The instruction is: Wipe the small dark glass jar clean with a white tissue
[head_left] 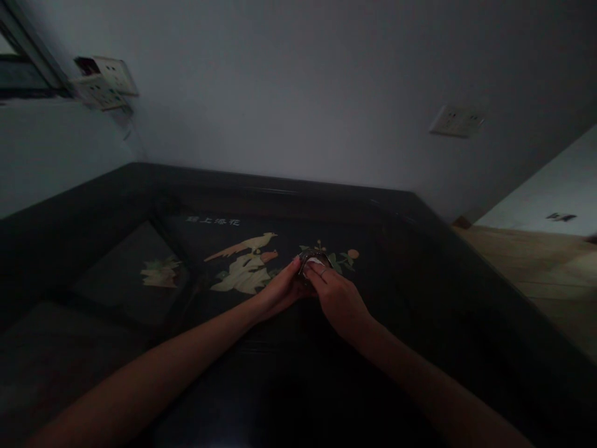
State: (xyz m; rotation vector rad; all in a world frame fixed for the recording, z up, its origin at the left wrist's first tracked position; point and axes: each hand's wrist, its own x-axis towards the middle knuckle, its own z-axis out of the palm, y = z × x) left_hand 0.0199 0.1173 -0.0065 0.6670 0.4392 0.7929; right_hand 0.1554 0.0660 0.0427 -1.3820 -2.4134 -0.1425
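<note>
Both my arms reach forward over a dark sofa-like wooden piece with an inlaid back. My left hand [283,287] is closed round the left side of a small dark, shiny, rounded vessel [323,254], its kind too dim to tell. On the vessel's near side, the fingers of my right hand [342,302], one wearing a ring, press a small white wad [312,264] into its opening. Whether the wad is tissue or cloth I cannot make out. Behind the hands lies the inlaid picture panel [254,267], with a bird, a rock and flowers.
Wall sockets [454,121] sit on the grey wall [289,87] at the right. More socket plates [105,84] are at the upper left, near a window frame. The dark wooden frame [280,180] runs along the wall. Wooden floor [527,261] shows at far right.
</note>
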